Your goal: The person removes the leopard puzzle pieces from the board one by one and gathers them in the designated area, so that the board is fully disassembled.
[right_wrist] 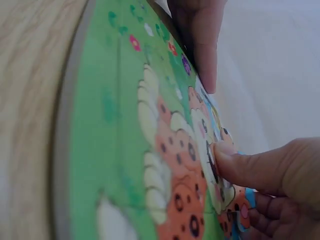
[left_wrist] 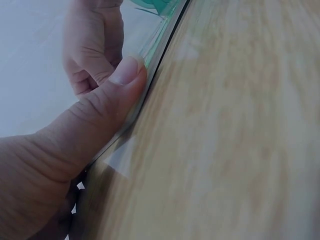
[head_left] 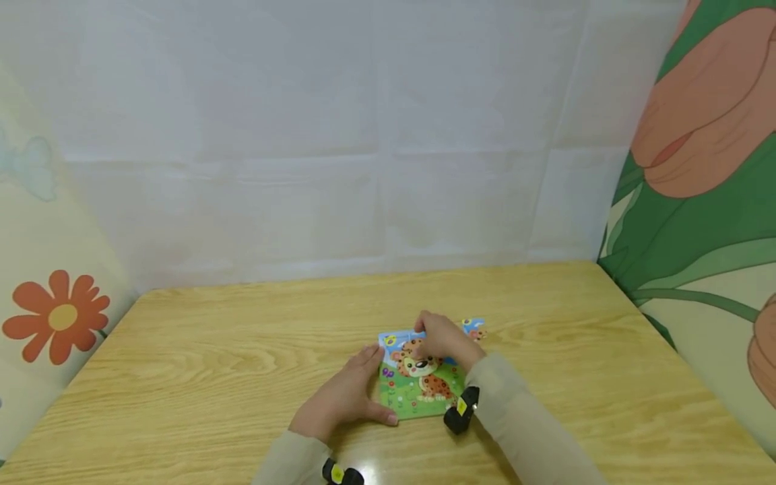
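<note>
A square jigsaw puzzle (head_left: 397, 399) with a spotted cartoon leopard on green grass lies flat on the table. My left hand (head_left: 348, 394) braces its left side, fingers along the left edge and thumb spread to the near edge; the left wrist view shows that thumb (left_wrist: 107, 100) against the rim. Over the puzzle's upper part, my right hand (head_left: 445, 337) pinches a puzzle piece at the leopard's forehead. The right thumb (right_wrist: 245, 162) bears down there, the other fingers curled under the palm; the hand hides most of that piece. A loose puzzle piece (head_left: 475, 327) with blue sky and an orange ear lies beyond the right wrist.
The wood-grain table (head_left: 242, 357) extends around the puzzle. A white cloth backdrop (head_left: 339, 135) hangs along the far edge, with flower-patterned panels (head_left: 715, 222) at the sides. Black wrist cameras (head_left: 461, 409) sit close over the table.
</note>
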A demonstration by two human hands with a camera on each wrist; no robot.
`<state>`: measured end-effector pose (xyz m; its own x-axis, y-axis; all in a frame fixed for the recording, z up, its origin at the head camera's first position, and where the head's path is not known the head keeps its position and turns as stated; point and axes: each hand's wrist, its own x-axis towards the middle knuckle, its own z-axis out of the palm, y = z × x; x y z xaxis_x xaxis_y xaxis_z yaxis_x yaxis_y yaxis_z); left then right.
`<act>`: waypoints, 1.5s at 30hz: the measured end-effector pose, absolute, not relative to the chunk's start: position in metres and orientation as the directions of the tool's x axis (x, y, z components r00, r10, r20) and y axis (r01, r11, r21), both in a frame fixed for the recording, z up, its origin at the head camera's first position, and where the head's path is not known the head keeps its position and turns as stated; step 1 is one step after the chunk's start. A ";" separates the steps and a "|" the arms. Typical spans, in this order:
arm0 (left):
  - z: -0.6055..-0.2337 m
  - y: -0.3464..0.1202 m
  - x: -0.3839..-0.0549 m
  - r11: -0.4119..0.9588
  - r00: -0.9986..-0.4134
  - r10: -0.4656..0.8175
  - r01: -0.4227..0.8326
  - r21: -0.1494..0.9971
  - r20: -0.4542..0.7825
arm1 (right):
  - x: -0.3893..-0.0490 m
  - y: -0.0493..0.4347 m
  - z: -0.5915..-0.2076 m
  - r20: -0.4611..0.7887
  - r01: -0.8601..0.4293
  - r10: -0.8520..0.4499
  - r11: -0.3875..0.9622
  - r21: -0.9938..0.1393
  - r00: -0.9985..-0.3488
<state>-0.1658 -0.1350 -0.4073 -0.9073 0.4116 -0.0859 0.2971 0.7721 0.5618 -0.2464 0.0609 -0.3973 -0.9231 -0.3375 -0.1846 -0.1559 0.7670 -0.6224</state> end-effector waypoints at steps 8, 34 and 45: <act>-0.408 -0.137 -0.164 0.772 -0.911 0.403 0.286 0.567 -0.090 | -0.245 0.069 -0.410 -0.028 -0.308 -0.440 0.670 -0.675 -0.898; -0.410 -0.137 -0.164 0.762 -0.911 0.407 0.294 0.576 -0.073 | -0.244 0.076 -0.427 0.159 -0.372 -0.432 0.469 -0.801 -0.888; -0.411 -0.136 -0.167 0.769 -0.910 0.407 0.291 0.570 -0.085 | -0.243 0.078 -0.427 0.094 -0.212 -0.345 0.325 -0.921 -0.934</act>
